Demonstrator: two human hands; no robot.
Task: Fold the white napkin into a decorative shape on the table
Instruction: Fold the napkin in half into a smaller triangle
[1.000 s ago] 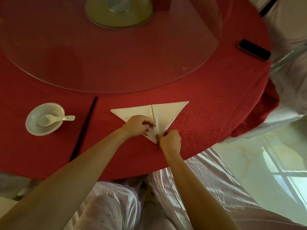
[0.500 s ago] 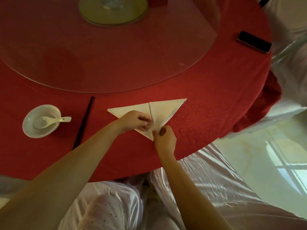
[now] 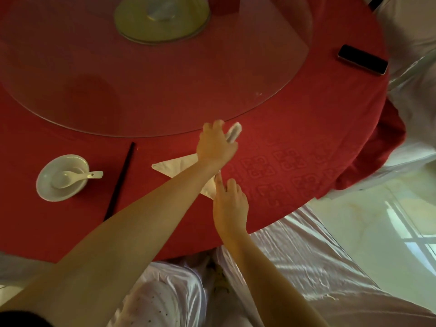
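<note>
Round table [image 3: 306, 142] under red cloth, with a glass turntable [image 3: 141, 86] on its far half. The white napkin [image 3: 175, 165] lies at the near edge, centre. Half a second ago it was a flat triangle; now its right corner is lifted toward the turntable rim. The left hand [image 3: 215, 147] has left the centre fold and reached far-right, fingers curled round the raised corner, blurred. The right hand [image 3: 232, 204] stays near, index finger straight, pressing the napkin's near tip.

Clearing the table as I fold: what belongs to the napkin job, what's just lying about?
Job: white napkin; left hand holding its far corner; right hand, forefinger pressing its near tip.
Lying about: bowl, spoon in it, chopsticks, phone, glass turntable.
</note>
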